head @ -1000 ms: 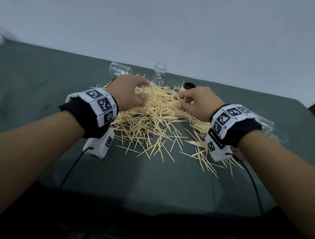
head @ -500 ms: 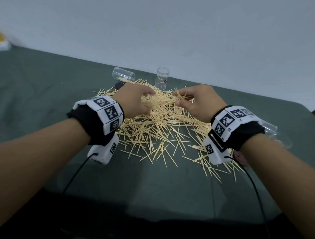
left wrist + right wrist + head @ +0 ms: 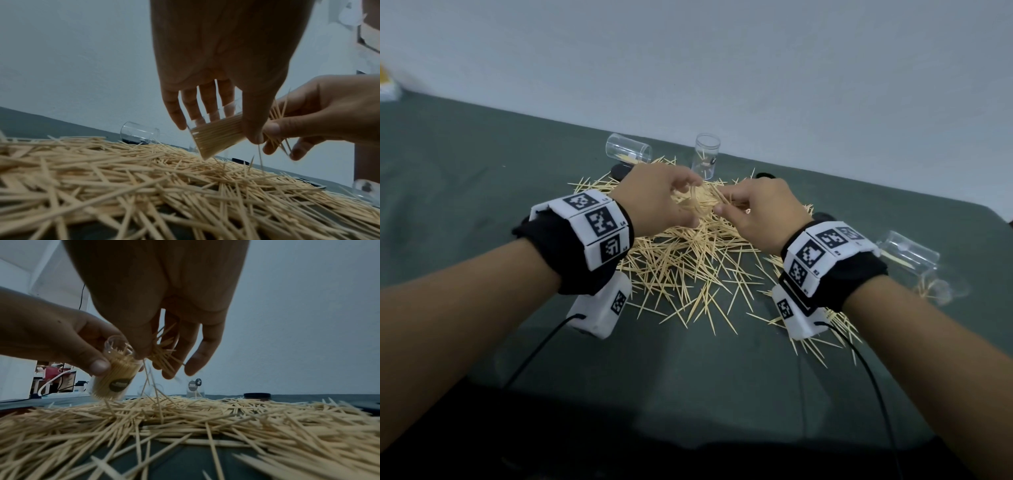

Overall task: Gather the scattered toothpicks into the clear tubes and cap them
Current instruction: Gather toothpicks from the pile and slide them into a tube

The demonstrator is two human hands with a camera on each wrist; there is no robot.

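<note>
1. The left hand (image 3: 216,56) grips a clear tube (image 3: 216,134) packed with toothpicks, above the pile (image 3: 688,260) on the worktop (image 3: 482,171).
2. The right hand (image 3: 156,293) pinches a toothpick bunch (image 3: 164,352) at the tube mouth.
3. In the head view, the hands hide the tube.

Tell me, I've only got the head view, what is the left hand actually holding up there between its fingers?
Observer: The left wrist view shows the left hand gripping a clear tube, tilted and packed with toothpicks.
Operator: And the right hand?
Observer: In the right wrist view, the right hand pinches a loose bunch of toothpicks right at the tube's mouth.
Operator: Any marking on that tube?
Observer: Yes, a dark round label sits near its base.
</note>
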